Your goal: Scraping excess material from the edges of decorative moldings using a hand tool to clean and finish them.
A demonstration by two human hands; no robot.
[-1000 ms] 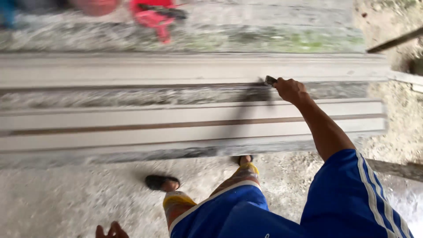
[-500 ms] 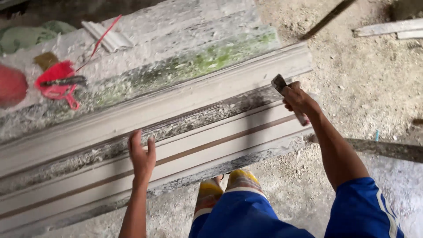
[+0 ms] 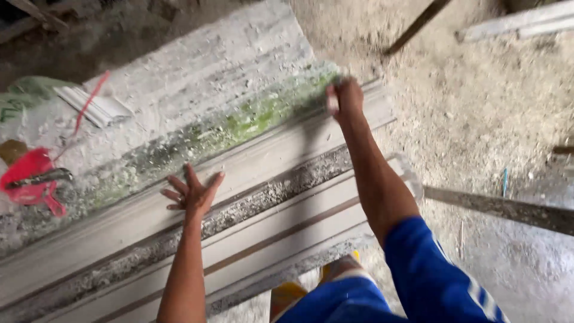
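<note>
1. Blue shorts (image 3: 430,281) with a white side stripe, lowest in the head view; a yellow sandal (image 3: 287,296) shows beside them on the dusty floor (image 3: 478,119).
2. Long pale moulded strips (image 3: 269,233), cast in stepped profile, lying side by side on the floor and running from lower left to upper right; crumbled grey debris fills the groove between them.
3. Left hand (image 3: 194,194): released, fingers spread, palm pressed flat on the upper strip near its middle.
4. Right hand (image 3: 345,98): arm stretched forward, clenched around a small scraper-like tool (image 3: 332,103) at the far end of the upper strip; the tool is blurred and its blade cannot be made out.
5. Rough slab (image 3: 197,90) beyond the strips, white with plaster dust, streaked green along its near edge.
6. Red tool (image 3: 30,179) lying at the slab's left end, well apart from both hands.
7. Short white moulding offcut (image 3: 98,107) farther up the slab, a thin red stick resting across it.
8. Grey plank (image 3: 508,209) on the floor at right.
</note>
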